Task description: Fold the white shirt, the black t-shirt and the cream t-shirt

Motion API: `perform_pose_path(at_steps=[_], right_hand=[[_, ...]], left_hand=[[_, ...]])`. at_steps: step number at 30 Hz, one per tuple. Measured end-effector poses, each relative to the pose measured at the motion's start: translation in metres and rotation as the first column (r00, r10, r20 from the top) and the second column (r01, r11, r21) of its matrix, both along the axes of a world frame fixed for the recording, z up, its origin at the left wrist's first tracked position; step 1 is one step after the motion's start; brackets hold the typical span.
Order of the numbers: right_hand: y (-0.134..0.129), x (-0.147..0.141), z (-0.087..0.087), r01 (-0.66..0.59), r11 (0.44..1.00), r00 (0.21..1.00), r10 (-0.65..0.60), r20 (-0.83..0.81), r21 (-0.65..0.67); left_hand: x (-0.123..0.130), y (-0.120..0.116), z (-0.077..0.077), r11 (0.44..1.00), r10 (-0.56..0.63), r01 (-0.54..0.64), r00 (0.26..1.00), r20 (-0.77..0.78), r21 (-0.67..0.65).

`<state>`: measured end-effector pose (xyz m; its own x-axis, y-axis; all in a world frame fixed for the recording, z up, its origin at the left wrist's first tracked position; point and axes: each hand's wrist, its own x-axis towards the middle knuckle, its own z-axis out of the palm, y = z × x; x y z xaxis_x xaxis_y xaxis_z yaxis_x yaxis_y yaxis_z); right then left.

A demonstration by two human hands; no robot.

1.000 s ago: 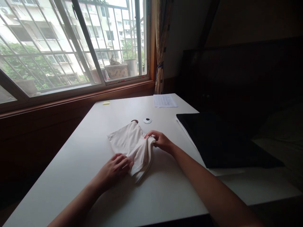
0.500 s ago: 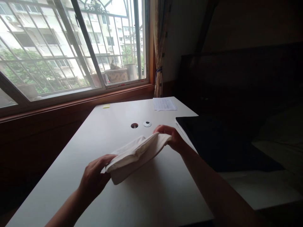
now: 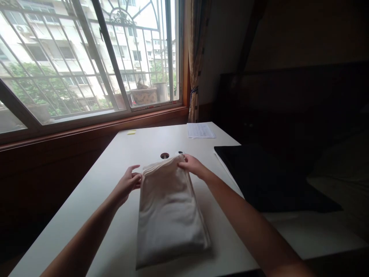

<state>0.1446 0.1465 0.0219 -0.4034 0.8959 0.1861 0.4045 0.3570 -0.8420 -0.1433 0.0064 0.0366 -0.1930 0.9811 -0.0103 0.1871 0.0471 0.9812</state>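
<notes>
A folded white cloth (image 3: 170, 211) hangs down toward me over the white table, its upper edge raised and its lower end near the table's front. My right hand (image 3: 191, 164) pinches the cloth's upper right corner between thumb and fingers. At the upper left corner, my left hand (image 3: 131, 182) touches the cloth's edge; its index finger sticks out, and the other fingers are partly behind the cloth.
The white table (image 3: 106, 173) has a round hole (image 3: 165, 156) and a round fitting (image 3: 180, 152) beyond the cloth. Papers (image 3: 201, 130) and a yellow note (image 3: 131, 132) lie at the far edge. Dark fabric (image 3: 268, 181) lies to the right.
The cloth has gone from a bunched, sideways hold to hanging lengthwise with its broad face showing. My left hand has moved up and its index finger has lifted; my right hand has shifted left.
</notes>
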Motion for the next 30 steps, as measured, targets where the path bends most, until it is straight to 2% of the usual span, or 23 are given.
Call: perform_pose_path(at_steps=[2,3,5,7,9,11,12,13,14,16,19,23,26,30], right_hand=[[0.006,-0.002,-0.028,0.114,0.991,0.991,-0.118,0.068,0.063],[0.006,-0.003,-0.038,0.155,0.983,0.984,-0.162,0.072,0.101],[0.001,-0.005,-0.05,0.207,0.958,0.971,-0.225,0.074,0.201],[-0.004,-0.007,-0.053,0.209,0.929,0.967,-0.242,0.074,0.304],[-0.008,-0.01,-0.052,0.161,0.908,0.973,-0.211,0.089,0.388],[-0.011,-0.012,-0.051,0.071,0.896,0.982,-0.139,0.126,0.439],[-0.012,-0.013,-0.051,0.016,0.891,0.984,-0.094,0.151,0.453],[-0.012,-0.014,-0.052,-0.038,0.886,0.983,-0.05,0.177,0.461],[-0.013,-0.014,-0.054,-0.085,0.881,0.98,-0.011,0.2,0.466],[-0.013,-0.012,-0.058,-0.153,0.868,0.971,0.043,0.236,0.472],[-0.011,-0.006,-0.063,-0.186,0.874,0.948,0.039,0.316,0.449],[-0.008,0.001,-0.065,-0.172,0.909,0.908,-0.004,0.42,0.381],[-0.006,0.005,-0.066,-0.15,0.919,0.897,-0.028,0.441,0.364],[-0.002,0.015,-0.064,-0.05,0.938,0.879,-0.122,0.461,0.343]], left_hand=[[-0.014,0.012,-0.027,0.989,0.113,-0.089,0.97,-0.214,0.12],[-0.018,0.015,-0.036,0.98,0.156,-0.117,0.954,-0.255,0.162],[-0.019,0.017,-0.047,0.955,0.19,-0.087,0.914,-0.359,0.283],[-0.012,0.015,-0.047,0.908,0.164,0.072,0.844,-0.51,0.412],[0.001,0.013,-0.044,0.811,0.1,0.345,0.714,-0.693,0.473],[0.015,0.015,-0.044,0.715,-0.011,0.575,0.577,-0.816,0.397],[0.021,0.018,-0.046,0.69,-0.077,0.647,0.511,-0.856,0.325],[0.026,0.023,-0.049,0.691,-0.13,0.681,0.446,-0.885,0.241],[0.028,0.03,-0.053,0.72,-0.165,0.675,0.393,-0.905,0.162],[0.029,0.047,-0.063,0.81,-0.184,0.584,0.337,-0.923,0.052],[0.022,0.073,-0.073,0.904,-0.16,0.427,0.341,-0.926,0.001],[0.009,0.092,-0.079,0.952,-0.154,0.304,0.358,-0.921,-0.041],[0.001,0.092,-0.082,0.965,-0.16,0.253,0.353,-0.922,-0.07],[-0.012,0.077,-0.083,0.975,-0.157,0.203,0.345,-0.925,-0.09]])
